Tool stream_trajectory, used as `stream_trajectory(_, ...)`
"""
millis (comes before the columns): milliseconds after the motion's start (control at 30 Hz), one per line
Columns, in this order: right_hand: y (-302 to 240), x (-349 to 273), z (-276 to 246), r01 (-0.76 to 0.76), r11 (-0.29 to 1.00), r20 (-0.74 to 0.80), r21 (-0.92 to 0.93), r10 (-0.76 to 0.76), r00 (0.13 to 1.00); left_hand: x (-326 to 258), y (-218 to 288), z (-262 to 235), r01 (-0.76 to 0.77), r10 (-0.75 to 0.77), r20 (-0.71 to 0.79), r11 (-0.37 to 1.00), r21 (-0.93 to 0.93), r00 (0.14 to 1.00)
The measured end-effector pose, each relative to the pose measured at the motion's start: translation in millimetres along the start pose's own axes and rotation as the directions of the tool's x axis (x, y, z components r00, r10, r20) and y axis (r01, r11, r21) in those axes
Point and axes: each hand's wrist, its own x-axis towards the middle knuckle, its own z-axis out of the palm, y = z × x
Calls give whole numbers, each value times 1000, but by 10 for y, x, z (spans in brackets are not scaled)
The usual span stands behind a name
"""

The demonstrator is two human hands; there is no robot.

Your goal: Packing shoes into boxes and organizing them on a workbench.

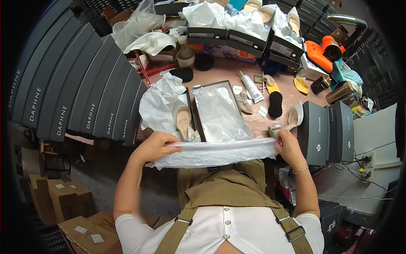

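Observation:
My left hand (157, 148) pinches one end of a white, translucent plastic sheet or bag (220, 153), folded along its top edge. My right hand (290, 149) grips the other end, so it stretches across just in front of the table edge. Beyond it lies an open dark shoebox (230, 84) with a clear plastic bag (220, 111) and white lining inside. To its left, a glittery heeled shoe (184, 117) rests beside crumpled white tissue paper (163, 99). Another sparkly heeled shoe (294, 116) lies close to my right hand, partly hidden by it.
Dark shoeboxes stand in a long row (67, 84) at left, with more (316, 133) at right. Open shoeboxes (247, 40) with shoes and tissue line the back. A white tube (252, 88), a black oval pad (275, 104) and an orange heat gun (321, 55) lie on the table.

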Motion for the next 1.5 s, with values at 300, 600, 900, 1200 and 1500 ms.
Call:
stream_trajectory(300, -1087, 300, -20, 453, 864, 3, 218, -465, 885, 197, 89, -2, 31, -29, 88, 999, -15, 996)
stream_trajectory(600, -956, 581, 523, 223, 877, 223, 425, -341, 913, -94, -428, -392, 55, -145, -400, 972, -229, 905)
stream_trajectory(900, -805, 563, 500, 84, 875, 41, 477, -118, 992, 636, -920, 1393, -15, -500, -129, 226, -974, 856)
stream_trajectory(1200, -1020, 774, 73, 170, 896, -170, 410, -108, 979, 204, -822, 1242, -136, -161, -151, 98, -986, 975)
stream_trajectory(1500, -1451, 440, 461, 130, 867, 266, 481, -286, 921, -159, -40, 1672, 340, 128, 333, -42, -939, 934)
